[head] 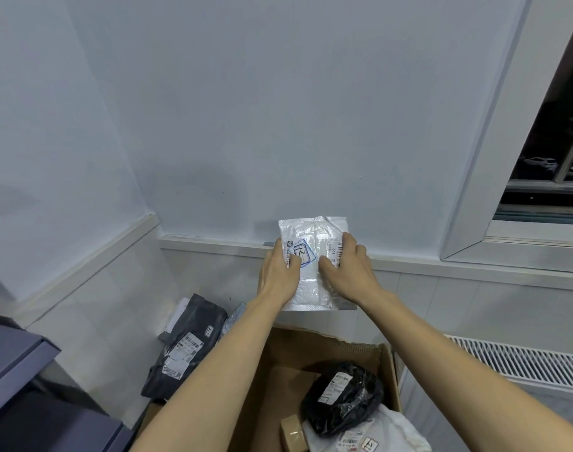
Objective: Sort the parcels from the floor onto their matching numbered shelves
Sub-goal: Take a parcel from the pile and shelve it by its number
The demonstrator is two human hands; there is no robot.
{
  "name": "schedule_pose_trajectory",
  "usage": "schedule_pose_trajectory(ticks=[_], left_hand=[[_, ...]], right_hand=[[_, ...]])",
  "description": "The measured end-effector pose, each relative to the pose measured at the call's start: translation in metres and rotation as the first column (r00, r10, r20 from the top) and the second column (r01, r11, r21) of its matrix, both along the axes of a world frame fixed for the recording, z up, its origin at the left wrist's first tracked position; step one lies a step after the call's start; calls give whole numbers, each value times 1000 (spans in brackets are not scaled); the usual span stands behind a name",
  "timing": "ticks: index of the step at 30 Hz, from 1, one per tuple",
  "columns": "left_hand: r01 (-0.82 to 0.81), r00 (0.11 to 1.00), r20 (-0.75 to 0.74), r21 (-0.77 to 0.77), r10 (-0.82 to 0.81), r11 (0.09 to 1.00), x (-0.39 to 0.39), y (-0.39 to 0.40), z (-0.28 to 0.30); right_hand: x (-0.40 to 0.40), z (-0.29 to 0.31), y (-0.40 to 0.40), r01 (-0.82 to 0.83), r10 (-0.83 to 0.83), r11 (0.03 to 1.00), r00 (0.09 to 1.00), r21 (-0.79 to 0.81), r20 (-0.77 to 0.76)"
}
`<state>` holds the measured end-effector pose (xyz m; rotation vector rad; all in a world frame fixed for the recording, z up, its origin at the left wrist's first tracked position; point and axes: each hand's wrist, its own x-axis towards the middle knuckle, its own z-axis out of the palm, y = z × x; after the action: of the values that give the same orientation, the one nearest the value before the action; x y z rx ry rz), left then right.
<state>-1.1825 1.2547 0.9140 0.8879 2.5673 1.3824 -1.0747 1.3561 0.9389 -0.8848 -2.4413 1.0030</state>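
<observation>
Centre of frame: I see a white padded parcel [313, 256] held up in front of the pale wall [246, 109], its upper edge overlapping the wall's ledge line. The left hand [278, 272] grips the parcel's left side, thumb curled over the printed blue emblem on its face; the right hand [350, 265] grips the right side, fingers [352, 244] wrapped over the barcode label at the edge and thumb pressed on the front. Both forearms reach up from the bottom of the frame. Below the parcel, lower centre, sits an open cardboard box [388, 370] containing a black wrapped parcel [344, 399] with a white label, a white bag parcel [389, 432] beneath it, and a small brown carton [293, 430] just beside them. Left of the box, a dark grey mailer [187, 347] leans against the tiled lower wall. Lower left: a grey-blue shelf unit [14, 363]. Lower right: a white radiator grille [520, 360]. Upper right: a dark window [559, 141].
</observation>
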Motion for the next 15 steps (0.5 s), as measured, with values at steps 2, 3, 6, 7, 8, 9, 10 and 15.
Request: schedule_pose_trajectory(ticks=[2,3,6,7,8,9,10,15], left_hand=[[6,1000,10,24,-7,1000,0,-4,3],[8,1000,9,46,-8,999,-2,-5,4],[-3,1000,-8,98,4,995,-6,-12,10],[-14,1000,-6,116,14,993,-7,-15,12],[-27,1000,8,127,27,992,-8,-18,15],[-46,999,23,134,43,990,-9,-23,19],[-70,997,33,133,66,989,-10,-29,24],[-221,972,-49,125,229,967,-6,-77,48]], right_hand=[[-3,1,-2,-4,4,1000,1000,2,-6],[-4,2,-3,-6,6,1000,1000,5,-12],[-9,7,-6,-16,17,1000,1000,24,-17],[-11,10,-8,-23,23,999,1000,23,-17],[-13,14,-10,-33,33,999,999,17,-22],[-15,19,-13,-49,50,999,998,13,-31],[-18,25,-16,-73,73,997,996,16,-44],[-35,51,-52,-229,229,973,967,14,-111]])
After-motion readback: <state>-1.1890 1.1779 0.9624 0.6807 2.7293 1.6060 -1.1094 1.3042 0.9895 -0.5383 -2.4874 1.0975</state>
